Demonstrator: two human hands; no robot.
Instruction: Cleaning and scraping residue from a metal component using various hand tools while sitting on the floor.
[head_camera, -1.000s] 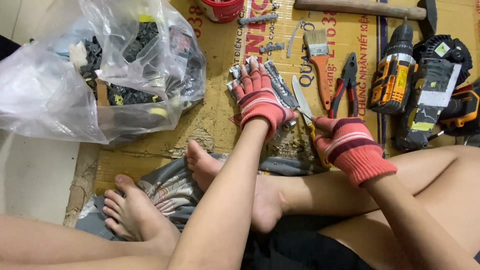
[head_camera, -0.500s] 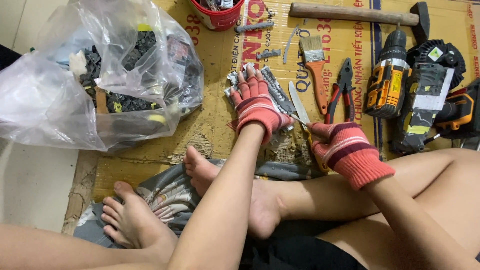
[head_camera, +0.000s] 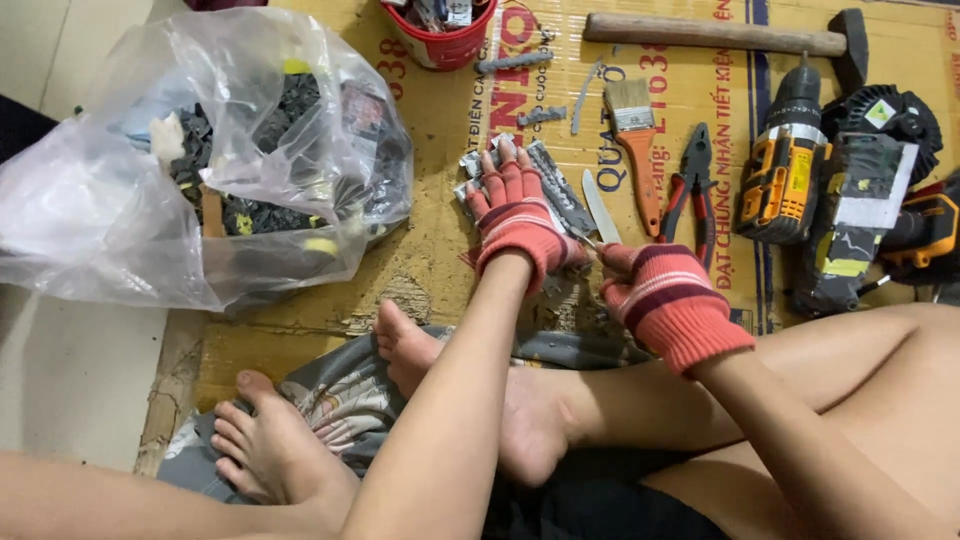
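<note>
My left hand (head_camera: 515, 215), in a red fingerless knit glove, presses flat on a grey metal piece (head_camera: 555, 185) lying on the cardboard sheet (head_camera: 440, 190). Just to its right, my right hand (head_camera: 660, 300), in a matching glove, is closed around a thin tool whose tip (head_camera: 582, 238) touches the metal piece beside my left hand. What kind of tool it is stays hidden by the glove. My bare feet (head_camera: 420, 350) rest on a grey cloth below the hands.
A clear plastic bag (head_camera: 200, 170) of dark scraps sits at the left. A red cup (head_camera: 440, 40), hammer (head_camera: 710, 35), paintbrush (head_camera: 635, 130), pliers (head_camera: 690, 180), a small blade (head_camera: 598, 205) and yellow-black power drills (head_camera: 790, 170) lie behind and right.
The view has shifted slightly. My right hand has edged left toward my left hand; the left hand stays pressed on the metal piece.
</note>
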